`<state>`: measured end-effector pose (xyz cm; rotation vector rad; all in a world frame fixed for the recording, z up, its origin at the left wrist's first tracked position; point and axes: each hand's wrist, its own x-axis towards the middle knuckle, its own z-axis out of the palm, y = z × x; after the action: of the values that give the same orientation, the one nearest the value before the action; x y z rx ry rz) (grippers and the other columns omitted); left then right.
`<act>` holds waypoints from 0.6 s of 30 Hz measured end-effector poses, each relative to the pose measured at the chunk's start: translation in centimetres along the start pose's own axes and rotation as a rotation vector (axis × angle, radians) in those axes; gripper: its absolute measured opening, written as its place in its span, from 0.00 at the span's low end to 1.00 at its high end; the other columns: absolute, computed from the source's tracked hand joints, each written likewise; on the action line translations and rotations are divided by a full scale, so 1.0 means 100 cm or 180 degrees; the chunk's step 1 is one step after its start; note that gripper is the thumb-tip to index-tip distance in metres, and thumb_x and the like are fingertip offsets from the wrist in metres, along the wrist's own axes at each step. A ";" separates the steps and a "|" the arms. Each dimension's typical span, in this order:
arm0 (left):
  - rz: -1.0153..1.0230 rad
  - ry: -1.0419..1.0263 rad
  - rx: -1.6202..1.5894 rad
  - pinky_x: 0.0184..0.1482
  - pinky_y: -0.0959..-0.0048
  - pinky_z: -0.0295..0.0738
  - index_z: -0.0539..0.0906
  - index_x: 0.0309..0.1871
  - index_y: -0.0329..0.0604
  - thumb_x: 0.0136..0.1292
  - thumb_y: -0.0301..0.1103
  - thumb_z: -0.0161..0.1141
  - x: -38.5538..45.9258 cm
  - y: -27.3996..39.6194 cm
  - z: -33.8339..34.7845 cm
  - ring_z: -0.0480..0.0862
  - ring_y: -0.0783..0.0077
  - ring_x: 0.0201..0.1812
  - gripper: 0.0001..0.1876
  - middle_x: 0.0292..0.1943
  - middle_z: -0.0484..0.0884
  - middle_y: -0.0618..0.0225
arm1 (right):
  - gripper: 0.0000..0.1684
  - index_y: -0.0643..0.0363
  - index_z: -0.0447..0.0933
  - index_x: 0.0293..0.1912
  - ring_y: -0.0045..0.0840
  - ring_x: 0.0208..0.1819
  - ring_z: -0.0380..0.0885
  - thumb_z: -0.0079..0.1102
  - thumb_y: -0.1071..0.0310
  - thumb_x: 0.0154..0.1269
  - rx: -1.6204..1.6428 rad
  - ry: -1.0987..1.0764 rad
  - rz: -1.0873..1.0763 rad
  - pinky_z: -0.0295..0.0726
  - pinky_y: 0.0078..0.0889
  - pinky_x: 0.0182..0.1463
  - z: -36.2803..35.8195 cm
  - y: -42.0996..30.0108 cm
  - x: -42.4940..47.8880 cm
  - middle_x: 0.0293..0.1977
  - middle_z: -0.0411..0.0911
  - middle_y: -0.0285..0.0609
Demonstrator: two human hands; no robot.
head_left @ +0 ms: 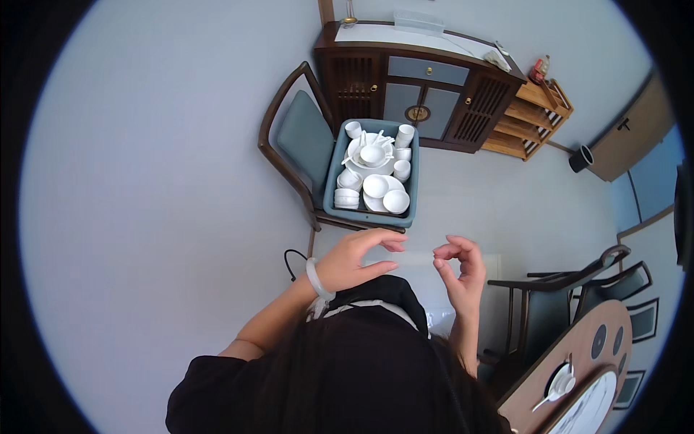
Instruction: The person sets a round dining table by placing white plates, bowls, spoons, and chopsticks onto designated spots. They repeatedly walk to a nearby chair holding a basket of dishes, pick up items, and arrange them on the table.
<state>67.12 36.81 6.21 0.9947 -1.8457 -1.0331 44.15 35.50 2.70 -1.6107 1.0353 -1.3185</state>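
Observation:
My left hand (pixel 355 259) hovers before my body with thumb and fingers parted and nothing in it; a pale bangle (pixel 319 279) circles its wrist. To its right my right hand (pixel 461 268) is raised, fingers curled, thumb tip close to the fingertips, with no object visible between them. Just beyond both hands a blue-grey plastic tub (pixel 415 187) rests on a chair. Inside are white bowls (pixel 375 186), plates (pixel 382 169), cups (pixel 402 169) and spoons (pixel 379 140). A bowl stack (pixel 347 198) stands in its near left corner.
A dark wooden sideboard (pixel 352 81) stands behind the tub. The tub's chair (pixel 306 135) has a curved back. Right of it are a wooden shelf rack (pixel 526 125) and a bin (pixel 581 158). At lower right, chairs (pixel 553 304) surround a table (pixel 591 331) with a place setting (pixel 561 384).

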 end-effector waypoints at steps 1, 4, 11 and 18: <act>-0.0078 0.0022 0.0039 0.52 0.72 0.73 0.74 0.55 0.39 0.56 0.26 0.63 0.002 -0.001 -0.003 0.81 0.70 0.47 0.22 0.45 0.82 0.63 | 0.23 0.62 0.72 0.48 0.20 0.35 0.77 0.66 0.78 0.51 0.0041 -0.0045 0.0002 0.74 0.23 0.43 0.001 0.003 0.006 0.32 0.80 0.39; -0.0223 0.0179 -0.0007 0.53 0.72 0.73 0.75 0.55 0.39 0.56 0.26 0.62 0.013 -0.014 -0.009 0.80 0.70 0.48 0.21 0.45 0.82 0.63 | 0.22 0.62 0.72 0.47 0.20 0.35 0.77 0.66 0.78 0.51 0.0075 -0.0200 0.0109 0.74 0.23 0.43 0.000 0.018 0.018 0.32 0.80 0.39; -0.0215 0.0032 -0.0141 0.52 0.71 0.73 0.75 0.55 0.38 0.57 0.26 0.62 0.059 -0.046 -0.019 0.80 0.70 0.47 0.21 0.45 0.82 0.63 | 0.20 0.61 0.73 0.47 0.19 0.34 0.77 0.66 0.78 0.52 0.0056 -0.0230 0.0173 0.74 0.22 0.42 0.015 0.036 0.070 0.32 0.80 0.39; -0.0207 -0.0180 -0.0407 0.52 0.72 0.73 0.74 0.55 0.37 0.57 0.26 0.62 0.122 -0.098 -0.059 0.80 0.70 0.48 0.21 0.46 0.81 0.61 | 0.19 0.61 0.73 0.46 0.19 0.34 0.78 0.66 0.77 0.53 -0.0139 -0.0320 0.0354 0.76 0.22 0.42 0.043 0.068 0.142 0.31 0.80 0.38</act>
<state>70.07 20.80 2.60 0.9633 -1.7783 -1.2140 49.41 20.21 0.58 -1.6108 1.0824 -1.1371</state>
